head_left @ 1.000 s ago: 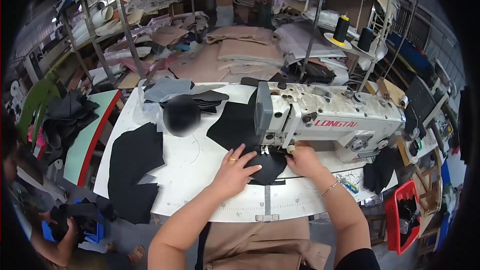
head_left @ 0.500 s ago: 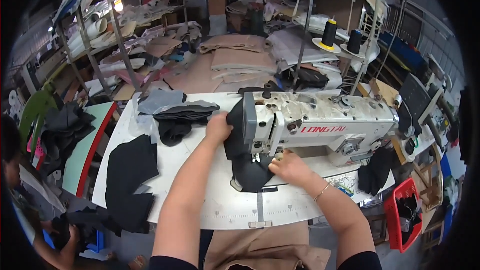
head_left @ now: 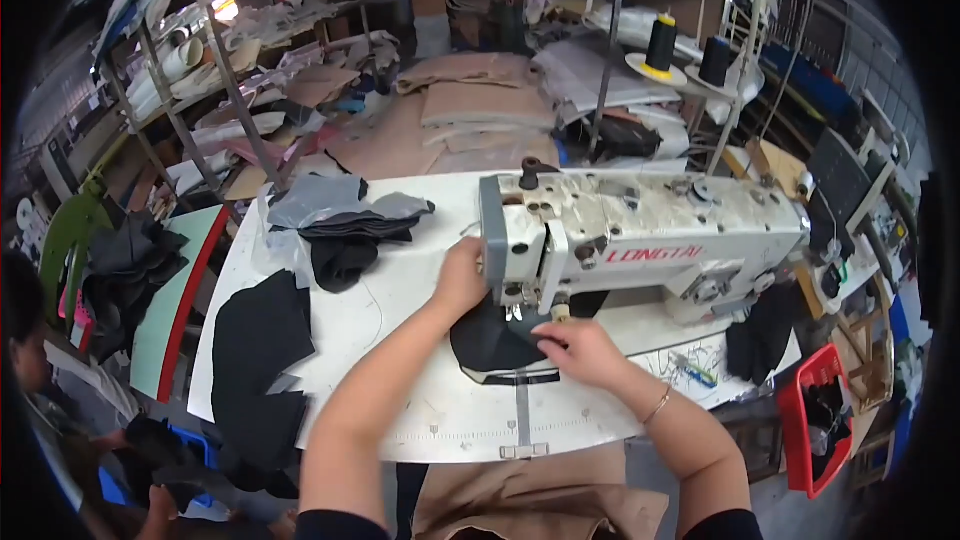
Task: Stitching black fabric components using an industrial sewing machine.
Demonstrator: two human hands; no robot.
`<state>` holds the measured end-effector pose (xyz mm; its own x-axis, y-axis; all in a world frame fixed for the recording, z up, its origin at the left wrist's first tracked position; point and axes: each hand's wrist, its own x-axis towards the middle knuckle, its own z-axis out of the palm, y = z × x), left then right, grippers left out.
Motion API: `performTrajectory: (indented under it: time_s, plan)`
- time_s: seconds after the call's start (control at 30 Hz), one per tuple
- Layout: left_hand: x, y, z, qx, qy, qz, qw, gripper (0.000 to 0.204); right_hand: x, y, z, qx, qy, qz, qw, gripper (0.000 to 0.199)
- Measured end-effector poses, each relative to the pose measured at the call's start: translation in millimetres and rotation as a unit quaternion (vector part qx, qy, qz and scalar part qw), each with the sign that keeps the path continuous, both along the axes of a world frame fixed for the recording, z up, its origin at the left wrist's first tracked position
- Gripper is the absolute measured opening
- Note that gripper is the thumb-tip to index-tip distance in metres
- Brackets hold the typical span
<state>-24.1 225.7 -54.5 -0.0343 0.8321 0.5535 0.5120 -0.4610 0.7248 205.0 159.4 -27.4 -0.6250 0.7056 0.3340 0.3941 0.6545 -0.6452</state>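
Observation:
A black fabric piece (head_left: pixel 490 345) lies under the presser foot (head_left: pixel 514 312) of a white sewing machine (head_left: pixel 650 230); part of it shows behind the foot to the right. My left hand (head_left: pixel 462 278) is beside the left end of the machine head, above the fabric; its fingertips are blurred and partly hidden there. My right hand (head_left: pixel 580 350) is closed in a pinch at the fabric's right edge, just right of the presser foot.
Stacked black pieces (head_left: pixel 355 230) with grey plastic and more black fabric (head_left: pixel 260 340) lie on the table's left. Thread clippers (head_left: pixel 695 370) and black cloth (head_left: pixel 762 335) lie right. A red basket (head_left: pixel 815 420) stands beyond the table; another person (head_left: pixel 60 420) sits left.
The black fabric has swung from left of the machine head to behind the needle. My left hand has moved right and down toward the head; my right hand has dropped slightly from beside the needle area.

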Motion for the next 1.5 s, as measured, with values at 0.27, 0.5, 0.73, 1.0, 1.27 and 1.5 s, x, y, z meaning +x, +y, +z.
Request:
performTrajectory:
  time_s: [0.27, 0.5, 0.73, 1.0, 1.27, 1.5]
  plan:
    - [18.2, -121.4, 3.2, 0.099, 0.275, -0.1, 0.951, 0.037, -4.9, 12.7, 2.7, -0.022, -0.016, -0.03, 0.999, 0.019]
    - [14.2, -122.9, 9.4, 0.054, 0.452, -0.101, 0.885, 0.033, 0.2, -0.7, -2.6, 0.021, 0.04, -0.039, 0.998, 0.018]
    - [-19.2, -110.6, 4.7, 0.015, 0.381, -0.123, 0.916, 0.035, -6.7, -2.2, -19.7, 0.231, 0.038, 0.021, 0.972, 0.018]
    - [-4.5, -117.6, -11.8, 0.051, 0.371, -0.108, 0.921, 0.04, 0.7, -5.4, -23.0, 0.167, -0.056, 0.038, 0.984, 0.018]
    - [6.7, -123.1, -3.6, 0.076, 0.32, -0.073, 0.942, 0.033, -1.1, -9.4, -15.7, 0.249, -0.074, 0.057, 0.964, 0.02]
    - [0.2, -115.8, -21.0, 0.016, 0.236, -0.108, 0.966, 0.022, 2.7, -2.0, -21.0, 0.128, -0.074, 0.058, 0.987, 0.021]
